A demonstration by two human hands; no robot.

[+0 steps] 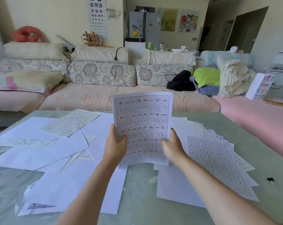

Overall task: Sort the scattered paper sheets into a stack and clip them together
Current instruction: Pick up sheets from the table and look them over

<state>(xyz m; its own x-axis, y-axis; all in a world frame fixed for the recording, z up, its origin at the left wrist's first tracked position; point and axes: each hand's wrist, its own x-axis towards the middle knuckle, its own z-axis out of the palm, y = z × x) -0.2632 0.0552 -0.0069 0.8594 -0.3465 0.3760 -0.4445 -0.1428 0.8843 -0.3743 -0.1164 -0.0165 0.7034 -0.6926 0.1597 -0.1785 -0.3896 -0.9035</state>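
Note:
A printed sheet point(143, 117) with a grid of characters stands nearly upright above the middle of the table. My left hand point(116, 143) grips its left edge and my right hand point(171, 143) grips its right edge, thumbs on the printed face. Several more sheets lie scattered on the green table point(251, 135): blank-side-up sheets point(45, 153) on the left, one printed sheet point(71, 122) at the back left, and a fanned pile of printed sheets point(218, 161) on the right. A small black binder clip point(270, 179) lies near the table's right edge.
A floral sofa point(101, 73) with cushions runs behind the table. A pink bench point(259, 116) lies to the right, with a white paper bag point(260, 86) on it. Clothes and pillows point(207, 80) are piled on the sofa's right end.

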